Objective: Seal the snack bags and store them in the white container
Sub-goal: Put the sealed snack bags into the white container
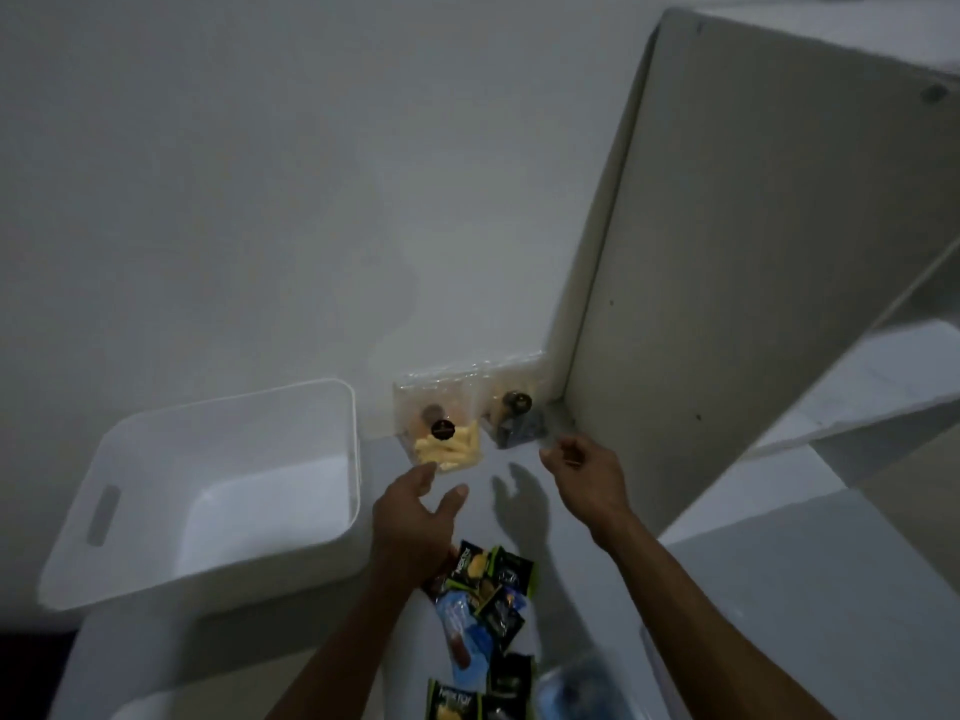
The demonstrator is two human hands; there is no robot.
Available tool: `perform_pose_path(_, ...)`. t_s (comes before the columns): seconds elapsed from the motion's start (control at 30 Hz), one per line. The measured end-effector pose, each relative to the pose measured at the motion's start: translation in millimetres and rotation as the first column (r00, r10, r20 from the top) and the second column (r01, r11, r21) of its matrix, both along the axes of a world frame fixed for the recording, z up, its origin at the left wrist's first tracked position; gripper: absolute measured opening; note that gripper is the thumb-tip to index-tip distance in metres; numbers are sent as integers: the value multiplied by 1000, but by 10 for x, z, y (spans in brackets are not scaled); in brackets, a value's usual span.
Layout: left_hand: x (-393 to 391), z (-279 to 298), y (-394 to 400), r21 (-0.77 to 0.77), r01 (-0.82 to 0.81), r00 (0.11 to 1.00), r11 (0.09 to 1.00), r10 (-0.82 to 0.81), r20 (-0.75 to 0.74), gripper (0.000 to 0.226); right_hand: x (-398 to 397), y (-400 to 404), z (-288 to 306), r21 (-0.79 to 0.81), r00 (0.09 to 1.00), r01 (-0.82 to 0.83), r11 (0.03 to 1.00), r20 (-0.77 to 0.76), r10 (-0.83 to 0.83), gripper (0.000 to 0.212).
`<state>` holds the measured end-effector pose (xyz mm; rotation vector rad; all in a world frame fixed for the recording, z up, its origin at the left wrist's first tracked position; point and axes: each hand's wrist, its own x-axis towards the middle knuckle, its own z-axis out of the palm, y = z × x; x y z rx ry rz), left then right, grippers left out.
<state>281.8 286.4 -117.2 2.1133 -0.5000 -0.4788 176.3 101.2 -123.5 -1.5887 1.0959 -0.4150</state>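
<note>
- Glossy black, green and blue snack packets (483,610) are lying nearest us in a loose heap on the pale surface (779,615), crinkled and overlapping, some sliding under our left forearm.
- We are reaching our left hand (415,511) forward with fingers spread and nothing in it, just short of the clear bag of yellow sticks (449,444).
- We are holding our right hand (584,470) loosely curled and empty, close to the second clear bag (511,418), whose dark contents we cannot make out in this dim light.
- Both clear bags are leaning against the wall (260,174), soft and wrinkled, their tops looking unsealed as far as we can judge.
- Beside them on the left, the white container (332,407) is sitting empty, rigid plastic with rounded corners and a slot handle; a flat board (753,252) is standing on the right.
- We are risking a spill: a limp, open bag grabbed low could fold over and tip its sticks out.
- We are also judging that the slick film could slip from a light pinch, and that our forearm could sweep packets off the heap.
</note>
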Motion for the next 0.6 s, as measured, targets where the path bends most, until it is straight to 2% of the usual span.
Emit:
perform_pose_path(0.13,388,5,-437,-6,-224,973,974,224,46,56,445,-534,-109,-120,1000,-5,993,-20,3,33)
perform_pose_path(0.23,675,-17,-719,-13,-318,945,948,318,71,35,768,-897,-235,-179,998,0,984,-60,-11,41)
perform_pose_path(0.27,754,-24,-793,-1,-351,935,936,351,54,34,850,-987,-280,-205,997,-7,979,-82,-10,43)
perform_pose_path(0.37,1004,-135,-948,13,-410,912,912,410,-6,57,1044,-1172,-412,-269,987,-30,963,-160,-14,51)
perform_pose_path(0.43,1140,-274,-1003,37,-410,911,911,411,-27,82,1145,-1236,-504,-228,989,-20,973,-150,-15,61)
perform_pose_path(0.47,1184,-332,-1019,43,-420,906,907,421,-42,87,1183,-1257,-557,-188,992,-2,982,-128,-22,67)
perform_pose_path(0.53,1213,-374,-1048,21,-461,883,887,461,-91,84,1248,-1280,-609,-126,996,45,991,-68,-54,74)
perform_pose_path(0.6,1219,-397,-1068,-15,-491,867,871,487,-108,72,1279,-1286,-656,-96,996,87,992,-3,-88,73)
